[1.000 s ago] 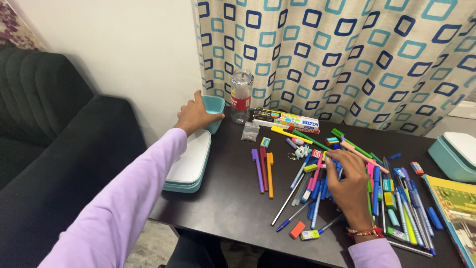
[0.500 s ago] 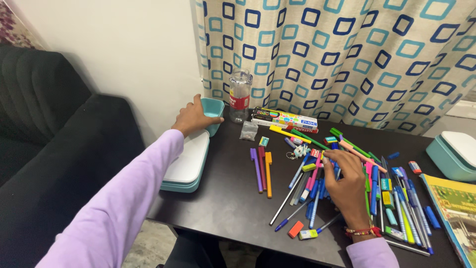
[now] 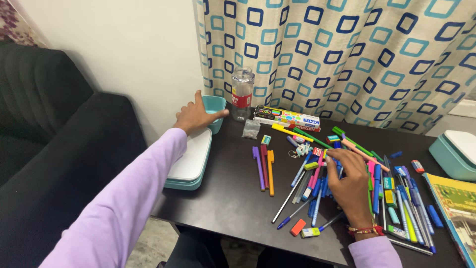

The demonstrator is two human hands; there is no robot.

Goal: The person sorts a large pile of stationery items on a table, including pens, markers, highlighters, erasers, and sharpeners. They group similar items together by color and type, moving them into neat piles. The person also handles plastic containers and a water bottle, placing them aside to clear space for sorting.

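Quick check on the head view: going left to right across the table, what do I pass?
Teal lidded box → left hand on teal cup → clear bottle → purple, red, orange pens → right hand in pen pile → second teal box.

dark table strewn with pens, teal boxes, bottle.

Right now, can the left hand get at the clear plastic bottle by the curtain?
Probably yes. The left hand rests on the teal cup, and the bottle stands just beyond it with nothing between them.
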